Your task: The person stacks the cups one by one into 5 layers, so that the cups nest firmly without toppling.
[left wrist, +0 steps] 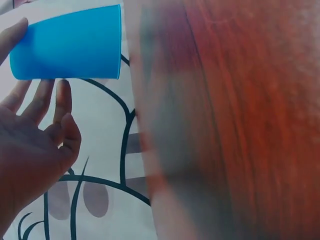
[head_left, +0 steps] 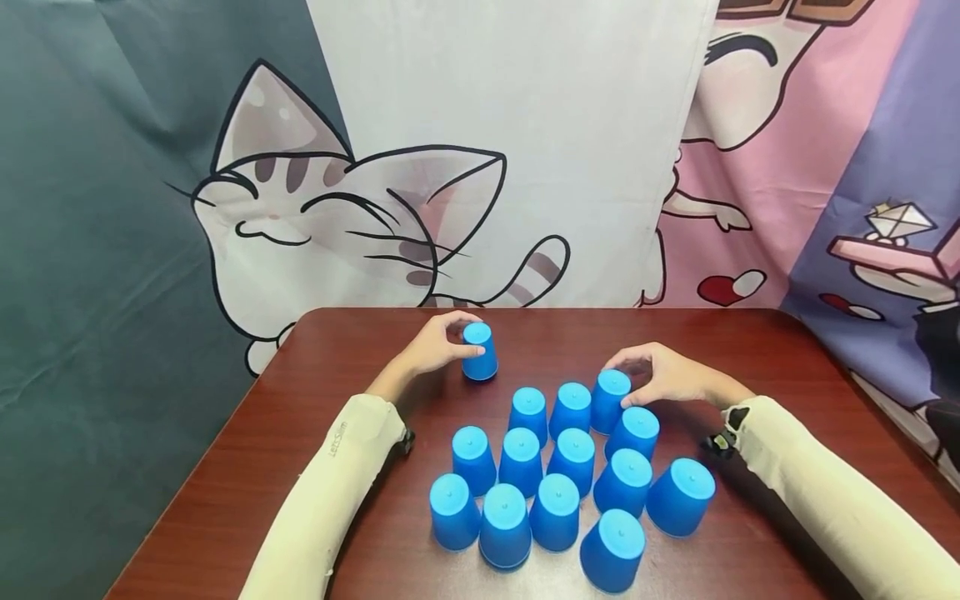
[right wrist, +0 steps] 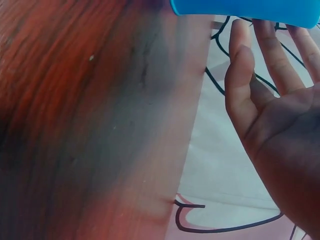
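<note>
Near the table's far edge my left hand (head_left: 440, 343) grips an upside-down blue plastic cup (head_left: 480, 353) between thumb and fingers. In the left wrist view that cup (left wrist: 70, 45) lies between the thumb and the fingertips. My right hand (head_left: 666, 375) holds a second blue cup (head_left: 611, 400) at the back end of a group, thumb on the near side and fingers behind. Only the edge of this cup (right wrist: 245, 9) enters the right wrist view, touching the fingertips. Several matching cups (head_left: 520, 460), all upside down, stand in loose rows in front of the hands.
The brown wooden table (head_left: 247, 492) has rounded far corners. Behind it hangs a cloth backdrop (head_left: 525, 100) with cartoon cats. One cup (head_left: 612, 550) stands closest to the near side, and another (head_left: 680, 497) is rightmost, beside the right forearm.
</note>
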The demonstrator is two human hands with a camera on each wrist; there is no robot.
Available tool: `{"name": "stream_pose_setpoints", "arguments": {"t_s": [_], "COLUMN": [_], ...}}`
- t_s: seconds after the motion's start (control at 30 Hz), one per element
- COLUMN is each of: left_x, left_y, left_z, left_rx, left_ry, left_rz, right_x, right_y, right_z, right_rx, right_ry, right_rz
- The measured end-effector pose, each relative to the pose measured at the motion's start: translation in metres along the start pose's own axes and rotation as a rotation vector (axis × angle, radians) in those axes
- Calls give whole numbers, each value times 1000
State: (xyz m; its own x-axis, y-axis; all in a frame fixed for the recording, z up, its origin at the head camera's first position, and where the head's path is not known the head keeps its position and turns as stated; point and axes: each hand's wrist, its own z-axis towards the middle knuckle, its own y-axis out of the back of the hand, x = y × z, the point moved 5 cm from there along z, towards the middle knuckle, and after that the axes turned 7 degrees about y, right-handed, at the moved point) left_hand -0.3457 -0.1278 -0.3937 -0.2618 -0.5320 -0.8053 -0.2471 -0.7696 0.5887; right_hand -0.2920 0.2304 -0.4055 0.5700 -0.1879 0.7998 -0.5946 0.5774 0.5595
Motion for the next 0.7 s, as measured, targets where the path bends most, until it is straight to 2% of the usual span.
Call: {"name": "stream_pose_setpoints", "arguments": {"t_s": [0.33, 0.57, 0.7], "left_x": [17, 18, 20], "left_y": [6, 7, 4], "left_z": [21, 30, 36], "left_rx": [-77, -102, -123], "left_ry": [65, 119, 121], "left_rz": [-97, -119, -132], "right_x": [4, 7, 6], "right_y": [-3, -2, -2], "right_z": [-1, 1, 1], "right_rx": [3, 6, 3], "right_ry": [-18, -18, -21], "right_rz": [-2, -14, -17]}}
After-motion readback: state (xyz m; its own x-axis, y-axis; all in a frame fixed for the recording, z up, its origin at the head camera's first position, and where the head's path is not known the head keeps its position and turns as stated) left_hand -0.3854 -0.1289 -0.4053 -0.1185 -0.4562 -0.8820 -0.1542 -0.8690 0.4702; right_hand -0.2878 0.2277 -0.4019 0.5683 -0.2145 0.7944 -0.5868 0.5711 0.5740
